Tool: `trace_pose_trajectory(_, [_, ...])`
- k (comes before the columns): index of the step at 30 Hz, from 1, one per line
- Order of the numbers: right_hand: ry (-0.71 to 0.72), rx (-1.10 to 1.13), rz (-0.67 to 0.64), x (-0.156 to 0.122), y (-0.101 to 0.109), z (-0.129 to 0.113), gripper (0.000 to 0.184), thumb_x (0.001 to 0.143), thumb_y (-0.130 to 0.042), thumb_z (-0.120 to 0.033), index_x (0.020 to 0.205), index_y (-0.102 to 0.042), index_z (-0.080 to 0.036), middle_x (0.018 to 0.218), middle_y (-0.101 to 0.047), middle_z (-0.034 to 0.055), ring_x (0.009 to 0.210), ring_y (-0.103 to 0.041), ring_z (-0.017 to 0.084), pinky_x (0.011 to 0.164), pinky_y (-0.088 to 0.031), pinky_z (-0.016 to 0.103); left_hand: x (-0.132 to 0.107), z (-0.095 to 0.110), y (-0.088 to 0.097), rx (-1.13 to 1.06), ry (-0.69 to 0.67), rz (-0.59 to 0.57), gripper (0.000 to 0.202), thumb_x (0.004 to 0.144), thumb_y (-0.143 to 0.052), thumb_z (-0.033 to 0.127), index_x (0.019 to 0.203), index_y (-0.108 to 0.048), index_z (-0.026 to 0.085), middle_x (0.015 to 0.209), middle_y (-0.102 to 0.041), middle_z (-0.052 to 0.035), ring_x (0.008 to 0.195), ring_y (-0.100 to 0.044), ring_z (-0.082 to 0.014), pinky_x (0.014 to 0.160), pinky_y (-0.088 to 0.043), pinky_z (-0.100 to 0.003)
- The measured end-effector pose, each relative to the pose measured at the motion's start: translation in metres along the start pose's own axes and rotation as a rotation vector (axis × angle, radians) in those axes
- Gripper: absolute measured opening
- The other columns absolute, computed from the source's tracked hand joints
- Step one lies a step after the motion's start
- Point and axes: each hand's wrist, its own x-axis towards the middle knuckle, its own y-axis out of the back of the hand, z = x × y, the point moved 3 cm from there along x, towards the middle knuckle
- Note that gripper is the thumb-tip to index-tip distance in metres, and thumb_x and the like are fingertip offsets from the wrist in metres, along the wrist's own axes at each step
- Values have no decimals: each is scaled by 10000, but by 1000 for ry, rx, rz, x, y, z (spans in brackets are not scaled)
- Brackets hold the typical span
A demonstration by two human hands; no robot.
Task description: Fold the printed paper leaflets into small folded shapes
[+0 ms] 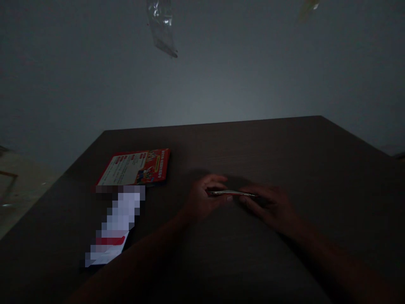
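Both hands hold a thin, flat piece like card or folded paper [232, 193], seen nearly edge-on just above the table. Its upper edge is pale, with some red at the left end; its faces are hidden. My left hand [205, 196] grips the left end, thumb on the near side and fingers behind. At the right end, my right hand [274, 207] pinches it between thumb and fingers. Dim light makes the finger details hard to see.
A red printed box or book [133, 169] lies at the left of the dark table [247, 147]. Nearer me is a bright, blurred-out screen, apparently a phone [115, 223], beside my left forearm. Against the back wall hangs a clear plastic bag [163, 29].
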Motion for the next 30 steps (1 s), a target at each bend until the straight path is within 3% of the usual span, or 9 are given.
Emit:
trace_pose_trajectory(5, [-30,-85,125,1,-5,-3,122,831,-592,-193,921,-674,-200,753,-728,35,609,-669,153,560,-519,251,4,-8,-1,-388,102,86,573,548,-840,232,1032,-544,154,758,-699,-19,617,-653,-152,559,-501,-250])
trace_pose_trajectory(9, [21,-152,162,2,-14,-6,136,827,-589,-186,934,-673,-196,793,-735,61,647,-680,179,583,-519,279,1,-7,-9,-549,101,100,503,587,-824,204,997,-536,155,745,-690,-12,630,-660,-156,519,-491,-233])
trace_pose_trajectory(14, [-33,-147,92,3,-22,-6,173,861,-542,-218,976,-672,-221,810,-734,47,642,-675,176,591,-513,283,-2,-2,-11,-449,1,137,291,667,-778,233,844,-574,124,802,-695,-50,647,-651,-143,521,-477,-223])
trace_pose_trajectory(19, [-160,-142,49,5,-23,0,161,867,-541,-256,943,-676,-214,716,-722,22,549,-655,164,508,-482,261,0,0,-12,-372,-58,150,212,727,-727,257,838,-607,122,720,-677,-35,621,-624,-129,546,-480,-233])
trace_pose_trajectory(27, [-186,-51,0,8,-27,0,155,874,-526,-262,934,-662,-216,695,-699,13,512,-607,132,530,-477,246,4,-1,-15,-299,-11,38,231,726,-722,337,780,-648,125,634,-626,-8,561,-553,-102,554,-444,-232])
trace_pose_trajectory(30, [-233,143,-58,7,-24,1,181,849,-573,-281,999,-650,-212,799,-706,21,659,-644,149,619,-504,257,6,-3,-14,-268,-28,2,256,754,-688,368,782,-659,115,649,-614,-12,554,-532,-96,555,-433,-229])
